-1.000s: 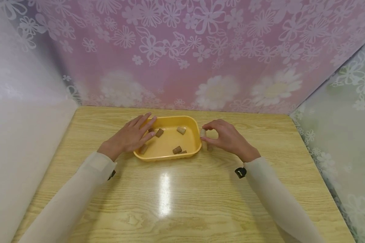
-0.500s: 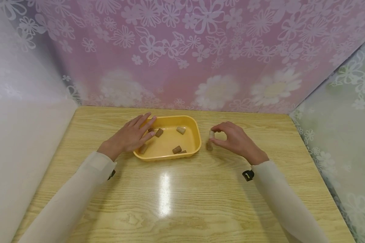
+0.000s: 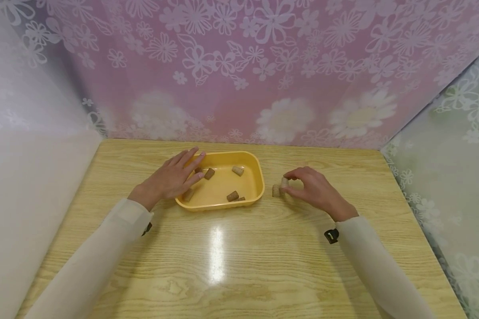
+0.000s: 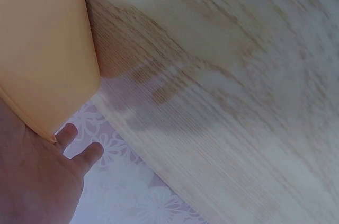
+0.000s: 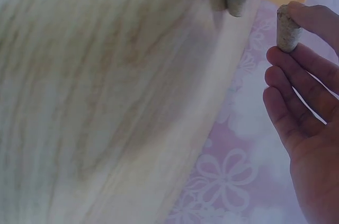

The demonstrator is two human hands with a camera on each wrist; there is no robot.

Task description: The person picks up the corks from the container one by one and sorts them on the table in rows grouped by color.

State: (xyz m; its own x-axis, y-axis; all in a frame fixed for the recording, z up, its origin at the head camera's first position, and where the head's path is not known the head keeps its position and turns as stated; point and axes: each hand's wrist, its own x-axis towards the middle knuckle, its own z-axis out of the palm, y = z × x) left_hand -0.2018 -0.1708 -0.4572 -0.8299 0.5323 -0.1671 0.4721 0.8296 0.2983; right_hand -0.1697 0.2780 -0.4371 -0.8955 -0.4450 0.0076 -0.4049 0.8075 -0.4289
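Observation:
Between thumb and fingertips my right hand (image 3: 313,188) pinches a pale cork (image 5: 287,29). Just left of it, another cork (image 3: 276,191) stands on the wooden table. My left hand (image 3: 169,179) lies over the left end of a yellow plastic basin (image 3: 259,177), its fingers extended and spread across the rim. Inside that basin lie several corks: a pale one (image 3: 237,170) toward the back, a brown one (image 3: 209,173) near my left fingertips, a darker one (image 3: 232,196) at the front, and others partly hidden by the hand or the front wall.
The table (image 3: 239,266) has light wood grain. A pink floral backdrop (image 3: 231,88) rises at its far edge, with a white panel (image 3: 36,168) on the left and a pale floral panel (image 3: 447,168) on the right.
My right hand has moved right and slightly nearer, carrying the pinched cork from beside the basin's rim to the right of the standing cork. The left hand stays on the basin.

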